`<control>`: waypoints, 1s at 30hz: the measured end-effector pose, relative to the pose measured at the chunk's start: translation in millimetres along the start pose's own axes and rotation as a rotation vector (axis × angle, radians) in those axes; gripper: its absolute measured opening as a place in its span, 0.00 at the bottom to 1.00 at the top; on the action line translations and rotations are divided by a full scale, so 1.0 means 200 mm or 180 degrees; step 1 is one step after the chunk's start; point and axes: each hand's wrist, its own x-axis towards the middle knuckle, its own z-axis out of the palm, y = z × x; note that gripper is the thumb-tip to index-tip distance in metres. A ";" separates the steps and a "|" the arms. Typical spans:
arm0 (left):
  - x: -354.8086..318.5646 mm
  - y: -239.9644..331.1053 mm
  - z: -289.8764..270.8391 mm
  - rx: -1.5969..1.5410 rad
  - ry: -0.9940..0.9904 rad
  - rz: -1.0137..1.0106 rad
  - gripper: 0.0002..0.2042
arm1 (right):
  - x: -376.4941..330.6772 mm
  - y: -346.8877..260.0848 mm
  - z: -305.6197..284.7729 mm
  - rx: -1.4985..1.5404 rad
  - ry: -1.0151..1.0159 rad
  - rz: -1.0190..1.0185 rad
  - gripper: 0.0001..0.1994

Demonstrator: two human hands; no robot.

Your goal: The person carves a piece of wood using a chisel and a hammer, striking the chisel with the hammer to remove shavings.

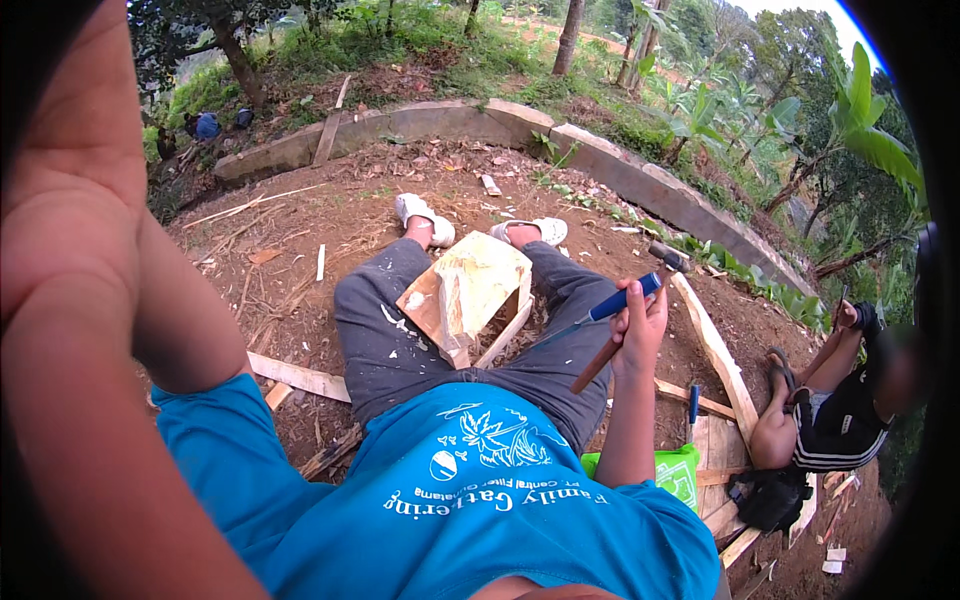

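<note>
1. Carved wooden block (pixel 490 275): between grey-trousered legs (pixel 378 315), left of and beyond the right hand; ridge runs roughly fore-and-aft.
2. Left hand (pixel 72 225): raised, farther off; grip cannot be told.
3. Right hand (pixel 642 325): nearer, clasping hammer (pixel 600 360) and blue-handled chisel (pixel 625 297).

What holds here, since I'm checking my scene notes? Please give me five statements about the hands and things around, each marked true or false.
1. The grip of the right hand holds a hammer and a blue-handled tool together. True.
2. A pale wooden piece sits between the person's legs. True.
3. The left hand rests on that wooden piece. False: it is raised close to the camera, away from the wood.
4. A green bag lies on the person's left. False: it is on the right.
5. Another person is on the right. True.
</note>
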 end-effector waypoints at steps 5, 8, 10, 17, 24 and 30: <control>0.04 -0.15 -0.10 0.0170 -0.0195 -0.0262 0.41 | -0.04 0.00 -0.05 -0.0043 0.0060 0.0080 0.13; 0.02 -0.14 -0.09 0.0123 -0.0193 -0.0236 0.43 | -0.04 -0.01 -0.05 -0.0068 0.0093 0.0128 0.13; -0.01 -0.09 -0.08 -0.0003 -0.0116 -0.0131 0.44 | -0.04 -0.01 -0.05 -0.0044 0.0222 0.0192 0.13; -0.42 0.04 0.20 -0.1362 -0.1598 -0.0198 0.49 | -0.06 0.00 -0.04 -0.0059 0.0057 0.0069 0.13; -1.42 -0.09 0.38 -0.0152 -0.5637 0.0373 0.50 | -0.06 -0.03 -0.02 -0.0291 0.0146 0.0054 0.11; -1.70 -0.32 0.53 -0.0637 -0.5158 0.0901 0.33 | -0.08 0.00 0.00 -0.0286 0.0182 0.0100 0.12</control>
